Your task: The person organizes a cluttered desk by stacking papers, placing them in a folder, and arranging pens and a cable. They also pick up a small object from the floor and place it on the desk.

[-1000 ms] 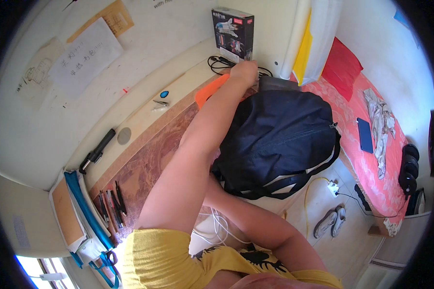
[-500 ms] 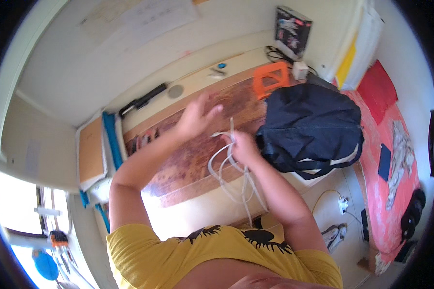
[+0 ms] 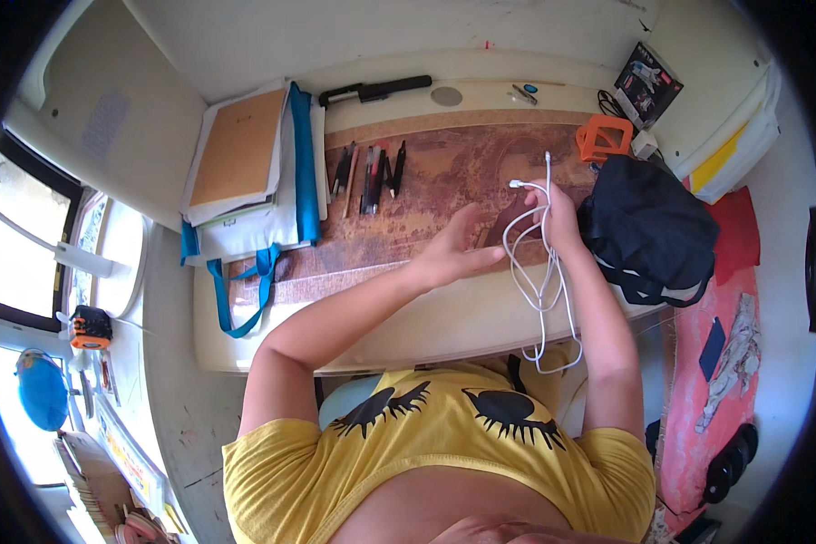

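Note:
A white charging cable [image 3: 542,299] hangs in loose loops from my right hand [image 3: 560,218]. The fingers of that hand are closed round it, and both cable ends stick out past them, one pointing up and one to the left. My left hand [image 3: 453,249] is open over the desk, thumb and fingers apart, just left of the loops, with nothing in it. Right beside my right hand sits a black bag [image 3: 648,227]. The brown patterned desk top [image 3: 480,163] lies under both hands.
Several pens [image 3: 372,181] lie left of centre. A stack of papers and folders [image 3: 240,154] with a blue strap fills the left side. An orange stand [image 3: 603,139], a white adapter [image 3: 645,143] and a dark box [image 3: 646,86] are at the back right. A black object [image 3: 394,89] lies along the back edge.
The view has swung, so the pens and folders now show fully. My right hand keeps the cable; my left hand has come lower and nearer the loops.

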Motion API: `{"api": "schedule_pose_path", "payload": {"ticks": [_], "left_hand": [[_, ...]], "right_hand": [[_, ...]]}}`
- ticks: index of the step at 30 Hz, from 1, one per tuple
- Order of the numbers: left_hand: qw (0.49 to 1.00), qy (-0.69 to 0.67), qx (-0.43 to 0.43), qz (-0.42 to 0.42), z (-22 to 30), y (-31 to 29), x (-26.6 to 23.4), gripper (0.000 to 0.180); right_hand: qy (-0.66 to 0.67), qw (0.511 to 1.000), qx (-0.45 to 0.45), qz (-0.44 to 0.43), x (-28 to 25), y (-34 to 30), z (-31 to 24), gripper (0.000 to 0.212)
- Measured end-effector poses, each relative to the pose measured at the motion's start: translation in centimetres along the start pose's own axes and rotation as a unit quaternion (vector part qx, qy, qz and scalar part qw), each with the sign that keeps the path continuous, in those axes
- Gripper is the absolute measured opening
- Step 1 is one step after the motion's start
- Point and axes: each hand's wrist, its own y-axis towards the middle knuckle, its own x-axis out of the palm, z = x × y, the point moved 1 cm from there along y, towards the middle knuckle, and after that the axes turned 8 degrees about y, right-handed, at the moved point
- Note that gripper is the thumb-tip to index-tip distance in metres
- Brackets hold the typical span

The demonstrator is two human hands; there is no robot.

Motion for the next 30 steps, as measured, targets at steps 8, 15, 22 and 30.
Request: {"api": "schedule_pose_path", "payload": {"ticks": [8, 15, 22, 30], "left_hand": [[0.918, -0.353, 0.050, -0.174, 2.2, 0.3, 2.7, 0.073], [0.942, -0.314, -0.026, -0.116, 2.1, -4.6, -0.2, 0.036], [0.944, -0.303, -0.121, 0.055, -0.4, -8.3, -4.2, 0.010], [0.963, 0.108, -0.106, 0.223, -4.8, -11.7, -7.8, 0.018]], "right_hand": [[0.153, 0.988, 0.023, -0.030, 5.9, -0.4, -11.6, 0.021], [0.321, 0.938, 0.125, -0.049, 10.6, -1.9, -14.2, 0.024], [0.031, 0.975, 0.053, -0.214, 9.5, -5.3, -12.5, 0.054], [-0.431, 0.879, -0.111, -0.169, 0.1, -7.3, -4.3, 0.058]]}}
